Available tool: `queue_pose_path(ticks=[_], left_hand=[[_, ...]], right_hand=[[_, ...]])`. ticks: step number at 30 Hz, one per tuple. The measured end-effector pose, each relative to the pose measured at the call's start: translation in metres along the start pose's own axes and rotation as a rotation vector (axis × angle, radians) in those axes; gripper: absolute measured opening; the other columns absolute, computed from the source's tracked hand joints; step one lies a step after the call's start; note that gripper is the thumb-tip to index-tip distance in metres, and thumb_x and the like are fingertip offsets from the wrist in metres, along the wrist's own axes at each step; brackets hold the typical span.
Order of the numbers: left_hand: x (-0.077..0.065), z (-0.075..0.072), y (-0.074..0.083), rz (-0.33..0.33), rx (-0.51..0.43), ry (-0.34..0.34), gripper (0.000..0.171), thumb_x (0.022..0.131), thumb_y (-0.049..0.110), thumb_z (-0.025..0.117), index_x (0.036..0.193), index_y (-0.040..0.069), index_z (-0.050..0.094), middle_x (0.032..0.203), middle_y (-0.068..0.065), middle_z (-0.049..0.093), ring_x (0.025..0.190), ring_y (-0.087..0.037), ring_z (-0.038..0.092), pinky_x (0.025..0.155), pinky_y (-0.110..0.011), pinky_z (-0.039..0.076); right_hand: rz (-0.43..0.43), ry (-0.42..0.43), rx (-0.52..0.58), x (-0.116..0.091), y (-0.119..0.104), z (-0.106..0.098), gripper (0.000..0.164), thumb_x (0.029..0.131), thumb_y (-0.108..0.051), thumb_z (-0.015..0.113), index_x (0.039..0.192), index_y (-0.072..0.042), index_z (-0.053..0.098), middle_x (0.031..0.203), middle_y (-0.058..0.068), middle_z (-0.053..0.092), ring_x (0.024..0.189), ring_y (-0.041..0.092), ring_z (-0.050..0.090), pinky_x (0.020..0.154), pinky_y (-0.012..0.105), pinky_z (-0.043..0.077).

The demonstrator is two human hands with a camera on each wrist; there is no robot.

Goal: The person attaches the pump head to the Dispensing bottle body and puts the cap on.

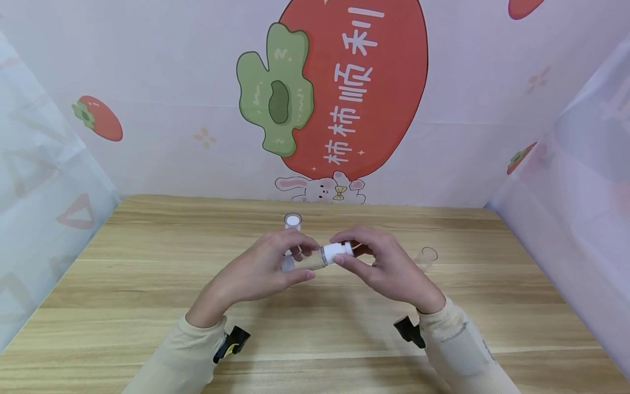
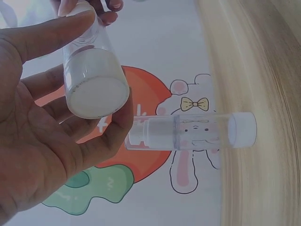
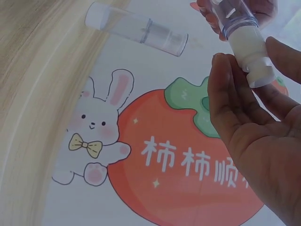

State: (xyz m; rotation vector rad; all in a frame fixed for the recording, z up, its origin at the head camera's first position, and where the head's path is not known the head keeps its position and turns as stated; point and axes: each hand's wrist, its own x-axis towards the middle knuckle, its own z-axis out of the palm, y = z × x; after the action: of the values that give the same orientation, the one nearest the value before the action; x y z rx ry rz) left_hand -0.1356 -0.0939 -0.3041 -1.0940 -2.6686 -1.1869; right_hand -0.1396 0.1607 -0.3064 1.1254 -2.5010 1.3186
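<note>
A clear pump bottle (image 1: 309, 259) with a white pump top (image 1: 336, 251) is held tilted between both hands above the wooden table. My left hand (image 1: 263, 268) grips its clear body, thumb on one side and fingers round the other; its whitish base (image 2: 98, 96) faces the left wrist camera. My right hand (image 1: 386, 268) pinches the white top between thumb and fingers, the nozzle end toward the palm in the right wrist view. Just behind my left hand stands a second clear bottle (image 3: 136, 28), capped, partly hidden by that hand in the head view.
A clear cap (image 1: 427, 258) stands on the wooden table (image 1: 315, 339) beyond my right wrist. A printed cloth (image 1: 172, 65) with a persimmon and a rabbit hangs along the table's back edge, and similar sheets flank both sides.
</note>
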Motion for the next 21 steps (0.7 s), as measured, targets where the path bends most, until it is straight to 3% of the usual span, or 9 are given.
queue_pose_path(ticks=[12,21], left_hand=[[0.0003,0.0014,0.0012,0.043,0.012,0.022,0.034,0.083,0.013,0.085,0.114,0.009,0.071,0.102,0.006,0.067,0.091,-0.011,0.062,0.084,-0.031,0.053],[0.0005,0.0024,0.0034,0.037,0.041,0.025,0.035,0.082,0.013,0.086,0.114,0.009,0.071,0.102,0.006,0.068,0.091,-0.014,0.063,0.084,-0.031,0.053]], right_hand=[[0.058,0.013,-0.061,0.0012,-0.0009,0.0021,0.009,0.099,-0.019,0.068,0.105,-0.016,0.074,0.096,-0.011,0.069,0.081,0.012,0.064,0.076,0.032,0.057],[0.112,0.016,-0.15,0.001,-0.0027,0.0026,0.014,0.102,-0.026,0.063,0.098,-0.019,0.075,0.089,-0.014,0.068,0.075,0.008,0.06,0.07,0.031,0.054]])
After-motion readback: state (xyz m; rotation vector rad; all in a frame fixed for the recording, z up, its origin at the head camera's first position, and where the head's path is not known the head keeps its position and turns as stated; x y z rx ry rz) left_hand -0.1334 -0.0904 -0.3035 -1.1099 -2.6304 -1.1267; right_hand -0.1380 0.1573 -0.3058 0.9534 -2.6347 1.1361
